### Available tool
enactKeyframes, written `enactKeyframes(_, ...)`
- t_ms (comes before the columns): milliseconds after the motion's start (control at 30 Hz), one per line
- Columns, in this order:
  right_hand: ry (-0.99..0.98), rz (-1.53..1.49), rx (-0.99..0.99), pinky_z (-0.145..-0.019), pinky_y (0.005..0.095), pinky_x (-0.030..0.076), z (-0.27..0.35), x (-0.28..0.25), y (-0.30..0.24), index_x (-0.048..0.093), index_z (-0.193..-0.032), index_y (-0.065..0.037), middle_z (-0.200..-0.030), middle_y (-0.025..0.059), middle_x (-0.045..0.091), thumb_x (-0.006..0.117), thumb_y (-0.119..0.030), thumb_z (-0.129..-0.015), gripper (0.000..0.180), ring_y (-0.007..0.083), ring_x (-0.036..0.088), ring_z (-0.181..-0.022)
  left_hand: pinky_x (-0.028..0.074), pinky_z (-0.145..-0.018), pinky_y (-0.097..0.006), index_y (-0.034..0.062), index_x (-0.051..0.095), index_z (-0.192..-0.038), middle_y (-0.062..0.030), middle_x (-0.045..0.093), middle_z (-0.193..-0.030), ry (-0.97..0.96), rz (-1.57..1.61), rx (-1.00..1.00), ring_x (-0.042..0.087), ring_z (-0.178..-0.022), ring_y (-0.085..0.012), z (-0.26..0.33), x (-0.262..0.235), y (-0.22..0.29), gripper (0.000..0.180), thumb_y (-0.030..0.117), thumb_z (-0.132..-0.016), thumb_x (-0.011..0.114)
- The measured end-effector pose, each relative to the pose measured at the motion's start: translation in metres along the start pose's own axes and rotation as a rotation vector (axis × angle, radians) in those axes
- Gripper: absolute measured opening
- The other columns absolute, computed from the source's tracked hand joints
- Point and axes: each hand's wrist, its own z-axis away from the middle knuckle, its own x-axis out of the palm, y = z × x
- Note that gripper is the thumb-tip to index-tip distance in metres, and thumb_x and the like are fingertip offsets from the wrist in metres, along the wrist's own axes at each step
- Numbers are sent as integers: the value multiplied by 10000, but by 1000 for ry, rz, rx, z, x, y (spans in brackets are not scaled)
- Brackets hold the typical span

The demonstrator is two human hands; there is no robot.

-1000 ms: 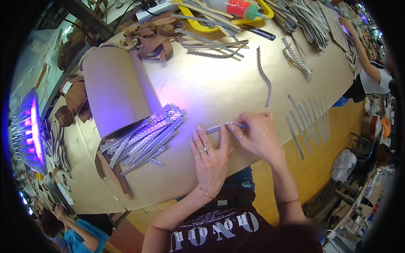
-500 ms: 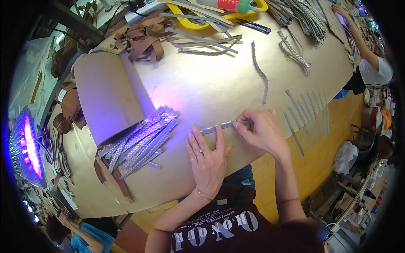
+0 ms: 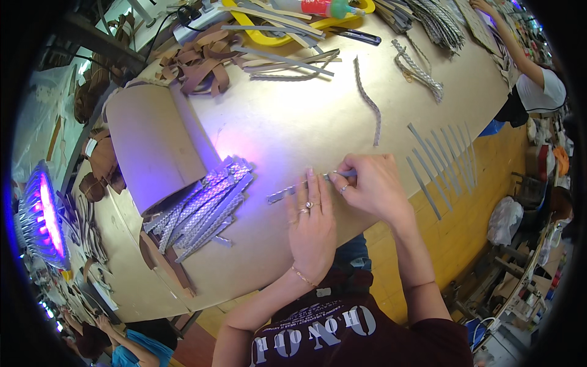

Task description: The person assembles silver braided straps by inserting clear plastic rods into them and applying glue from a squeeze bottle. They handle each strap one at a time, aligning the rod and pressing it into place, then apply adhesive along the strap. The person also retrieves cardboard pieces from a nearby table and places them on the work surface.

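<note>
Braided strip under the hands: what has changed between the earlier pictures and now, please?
The left hand has moved right along the braided strip, closer to the right hand, so the strip's left end now shows beyond its fingers. The right hand still pinches the strip; the pile of braided strips stayed as it was.

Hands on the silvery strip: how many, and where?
2: the left hand lies across the silvery strip; the right hand pinches it near the right end.
</note>
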Motion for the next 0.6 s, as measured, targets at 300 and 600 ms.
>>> enactKeyframes(300, 195, -269, 119, -588, 289, 449, 20, -10, 28, 676, -806, 15, -623, 76, 622, 757, -148, -831, 183, 144, 578, -592, 278, -1162, -517, -63, 344, -1466, -287, 309, -1528, -35, 143, 35, 325, -1406, -452, -3, 2, 3, 609, 134, -917, 520)
enactKeyframes(600, 253, -210, 124, -719, 316, 401, 20, 2, 36, 664, -789, -27, -642, 32, 622, 740, -174, -847, 175, 146, 567, -608, 285, -1139, -569, -61, 351, -1460, -347, 305, -1489, -37, 147, 45, 307, -1367, -548, -6, -2, 7, 647, 74, -863, 562)
